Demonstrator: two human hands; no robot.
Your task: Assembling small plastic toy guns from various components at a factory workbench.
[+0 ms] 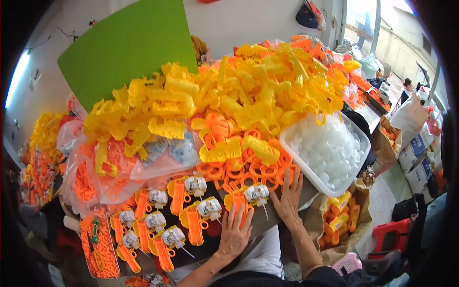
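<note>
My left hand (234,237) lies with its fingers stretched over the orange handle of a half-built toy gun (256,192), which has a yellow shell and a white mechanism with a thin rod. My right hand (288,198) is beside that same piece, fingers apart, its tips close to a pile of orange rings (275,172). To the left, several like toy gun assemblies (195,232) stand in rows on the dark tabletop. Their orange handles point toward me.
A large heap of yellow plastic shells (258,91) covers the back of the table. At right stands a white tray (366,143) of translucent caps; at left, a bin of small orange parts (103,260) holds a green-handled tool. A paper bag (361,217) with orange-yellow pieces sits below right.
</note>
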